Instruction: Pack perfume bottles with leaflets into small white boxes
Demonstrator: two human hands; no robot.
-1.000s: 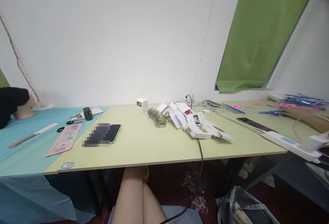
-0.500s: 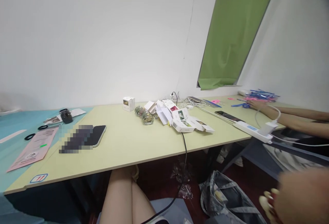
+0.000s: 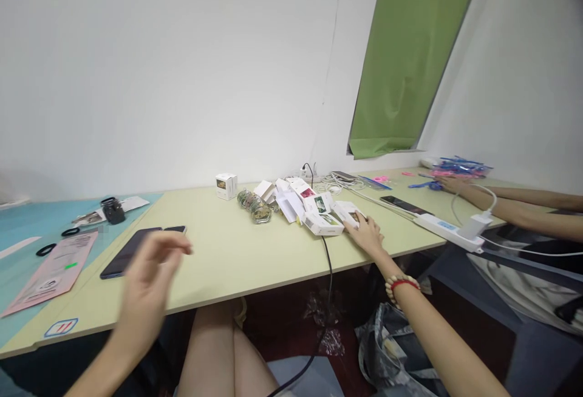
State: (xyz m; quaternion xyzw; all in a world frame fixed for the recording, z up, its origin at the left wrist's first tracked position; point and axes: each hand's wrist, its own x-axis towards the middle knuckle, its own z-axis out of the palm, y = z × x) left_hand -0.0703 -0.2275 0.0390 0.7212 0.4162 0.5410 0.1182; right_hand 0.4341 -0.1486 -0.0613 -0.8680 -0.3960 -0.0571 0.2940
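My right hand (image 3: pixel 365 234) reaches across the table edge and rests on the right end of a pile of small white boxes. Its fingers are spread over an opened white box (image 3: pixel 348 210), touching it. A bracelet of pale beads with a red band circles that wrist. Left of its fingers, another white box (image 3: pixel 322 223) with a green picture lies in the pile. My left hand (image 3: pixel 150 272) hovers over the table's front left part, a little blurred, fingers loosely bent and apart from the thumb, with nothing visible in it. Behind it lies a dark phone (image 3: pixel 130 251).
Clear glass jars (image 3: pixel 259 209) lie left of the boxes; a closed white box (image 3: pixel 226 186) stands behind. A black cable (image 3: pixel 328 263) hangs over the edge. To the right are a power strip (image 3: pixel 449 232) and another person's arms (image 3: pixel 510 203). A dark jar (image 3: pixel 113 210) stands left.
My right hand has moved from the lower right onto the white boxes. My left hand has come into view over the table. The view has shifted slightly.
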